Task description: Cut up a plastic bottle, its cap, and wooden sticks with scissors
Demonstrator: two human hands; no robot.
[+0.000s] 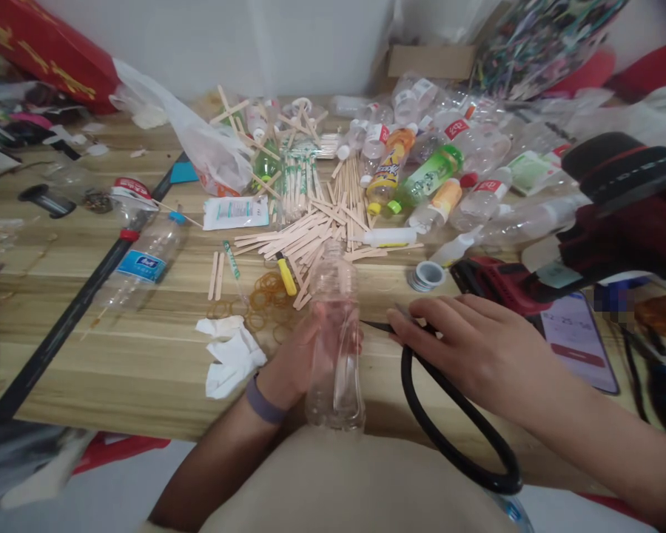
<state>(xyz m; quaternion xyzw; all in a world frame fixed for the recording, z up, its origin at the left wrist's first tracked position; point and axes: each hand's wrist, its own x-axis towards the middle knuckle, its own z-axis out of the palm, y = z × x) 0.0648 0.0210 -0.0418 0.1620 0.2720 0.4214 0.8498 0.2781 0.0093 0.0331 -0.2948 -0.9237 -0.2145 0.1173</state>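
My left hand (297, 355) is wrapped round the middle of a clear, label-less plastic bottle (336, 392), which stands upright close against my body at the table's near edge. Its fingers show partly through the plastic. My right hand (460, 333) is closed on a pair of scissors with black handles (508, 481), gripping them near the pivot. One large handle loop hangs down below the palm. A dark blade tip points left and reaches close to the bottle's side; whether it touches cannot be told.
Wooden craft sticks (311, 237), rubber bands (266, 296) and a yellow-handled screwdriver (286, 274) lie beyond the bottle. Several plastic bottles (433, 174) are heaped at back right. Crumpled tissue (236, 359) lies left, a grey tape roll (427, 275), phone (580, 340) and red-black power drill (604, 222) right.
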